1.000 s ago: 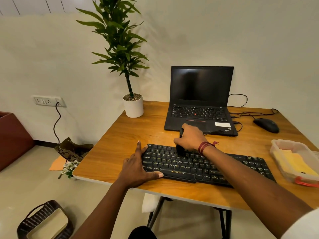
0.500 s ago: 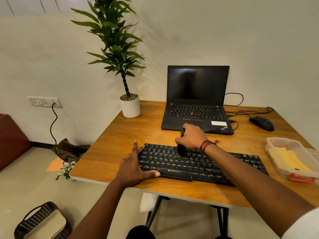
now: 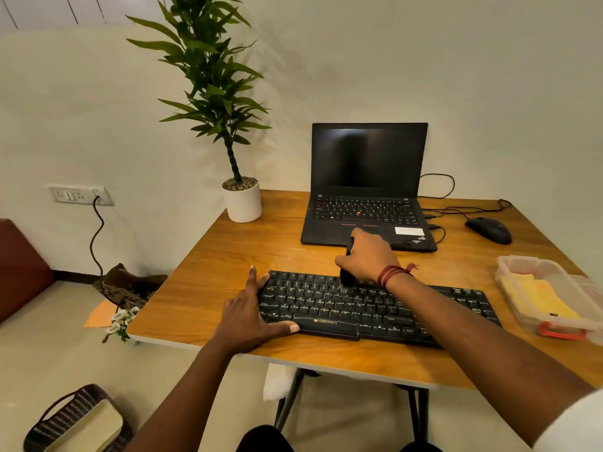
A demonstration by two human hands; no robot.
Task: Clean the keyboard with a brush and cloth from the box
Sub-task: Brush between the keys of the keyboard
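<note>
A black keyboard (image 3: pixel 368 309) lies along the near edge of the wooden table (image 3: pixel 228 262). My right hand (image 3: pixel 367 256) is closed around a small black brush (image 3: pixel 347 279), whose bristles touch the upper key rows near the keyboard's middle. My left hand (image 3: pixel 251 316) rests flat at the keyboard's left end, thumb along its front edge and fingers along its side. At the right stands a clear plastic box (image 3: pixel 518 265) with a yellow cloth (image 3: pixel 538 298) inside.
An open black laptop (image 3: pixel 368 177) sits behind the keyboard, with a black mouse (image 3: pixel 488 230) and cables to its right. A potted plant (image 3: pixel 243 200) occupies the back left corner. A woven basket (image 3: pixel 75 419) is on the floor at lower left.
The view has shifted slightly. My right hand with the brush stays over the upper middle keys with only small motion. My left hand keeps its place at the keyboard's left end.
</note>
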